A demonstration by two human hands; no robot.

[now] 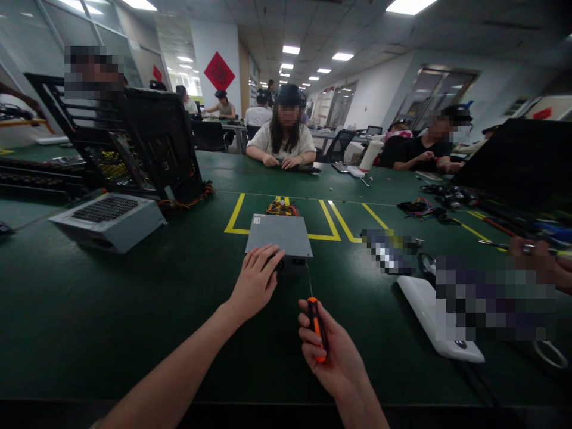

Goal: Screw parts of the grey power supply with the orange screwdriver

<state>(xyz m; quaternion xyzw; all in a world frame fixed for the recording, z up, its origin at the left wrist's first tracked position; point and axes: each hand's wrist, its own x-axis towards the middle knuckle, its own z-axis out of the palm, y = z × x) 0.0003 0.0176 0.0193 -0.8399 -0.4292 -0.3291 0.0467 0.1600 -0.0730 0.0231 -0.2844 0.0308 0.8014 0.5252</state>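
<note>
Grey box [279,232] on the green tabletop [179,322], straddling the near line of a yellow tape outline [330,220]; bundled wires [282,208] just behind it. Left hand [255,285] laid over the box's near edge, fingers extended; cannot tell whether it grips. Right hand [330,348] wrapped round the orange-black handle of a screwdriver [317,328], shaft aimed at the near right corner; tip contact unclear. Second box [131,229] well left, near a black case [163,143]. Person [286,137] seated opposite.
</note>
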